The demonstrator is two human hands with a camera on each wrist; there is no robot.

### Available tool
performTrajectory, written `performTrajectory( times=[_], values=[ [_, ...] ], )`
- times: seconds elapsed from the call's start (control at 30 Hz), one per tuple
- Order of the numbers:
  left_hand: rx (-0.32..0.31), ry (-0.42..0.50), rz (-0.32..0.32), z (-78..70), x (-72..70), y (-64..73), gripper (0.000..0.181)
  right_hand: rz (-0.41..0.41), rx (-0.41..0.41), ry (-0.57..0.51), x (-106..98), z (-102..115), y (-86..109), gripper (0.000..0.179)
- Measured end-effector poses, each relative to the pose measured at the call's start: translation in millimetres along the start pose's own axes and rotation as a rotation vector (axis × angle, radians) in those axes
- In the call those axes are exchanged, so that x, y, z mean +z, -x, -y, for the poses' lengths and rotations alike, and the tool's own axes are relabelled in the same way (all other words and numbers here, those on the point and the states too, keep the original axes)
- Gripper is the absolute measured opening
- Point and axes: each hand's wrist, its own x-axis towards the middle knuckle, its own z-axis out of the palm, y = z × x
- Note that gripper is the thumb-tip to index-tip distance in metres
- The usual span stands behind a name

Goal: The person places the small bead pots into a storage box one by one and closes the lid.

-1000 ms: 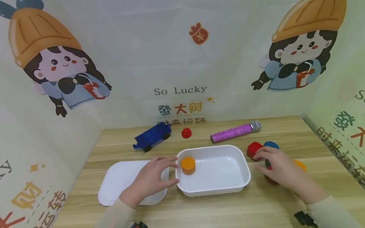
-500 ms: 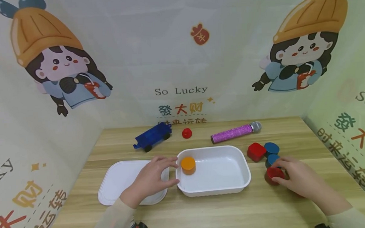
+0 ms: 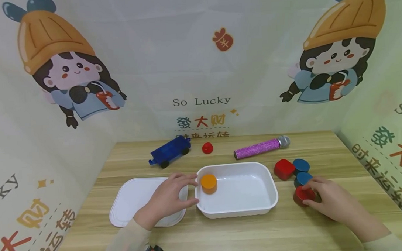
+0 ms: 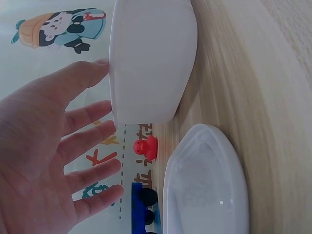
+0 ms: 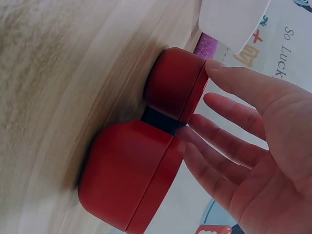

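Note:
In the head view my left hand (image 3: 167, 198) reaches to the left side of a white plastic container (image 3: 270, 208). Thumb and fingertips meet its edge, with the fingers spread fairly straight. An orange round block (image 3: 209, 184) lies inside at the left. On the right, my right hand (image 3: 333, 198) pinches a red round block (image 3: 301, 196) at its top edge, thumb on one side and fingers on the other. The block stands on the table. Two blue blocks (image 3: 301, 165) and a red rounded block (image 3: 283, 168) are just beyond. A larger red block (image 5: 131, 170) is below my fingers in the right wrist view.
A white lid (image 3: 134, 201) lies left of the container, partly under my left hand. Along the back are a blue toy wagon (image 3: 170, 152), a small red rubber duck (image 3: 207, 148) and a purple glitter microphone (image 3: 259, 148). Printed cloth (image 3: 199, 66) surrounds the table.
My right hand has moved from beside the red rounded block down and rightward to the red round block, uncovering the blue blocks. An orange piece is now out of sight. The left hand stays put.

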Motion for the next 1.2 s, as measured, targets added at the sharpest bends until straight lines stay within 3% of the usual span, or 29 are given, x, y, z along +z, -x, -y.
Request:
performTrajectory(
  times=[0.3,0.57,0.8,1.2],
  values=[
    [0.002,0.014,-0.002,0.1,2.4,0.4,0.043,-0.054,-0.037,-0.024,2.3,1.5,3.7,0.031],
    [0.001,0.006,0.001,1.0,3.6,1.0,0.043,-0.041,0.004,-0.039,2.1,5.8,4.7,0.039],
    [0.004,0.008,0.004,0.2,2.0,1.6,0.045,-0.056,-0.014,-0.051,-0.6,14.2,4.5,0.038],
    [0.000,0.005,-0.005,0.2,1.4,0.9,0.043,-0.137,-0.051,-0.125,-23.4,32.3,-16.5,0.036]
  ],
)
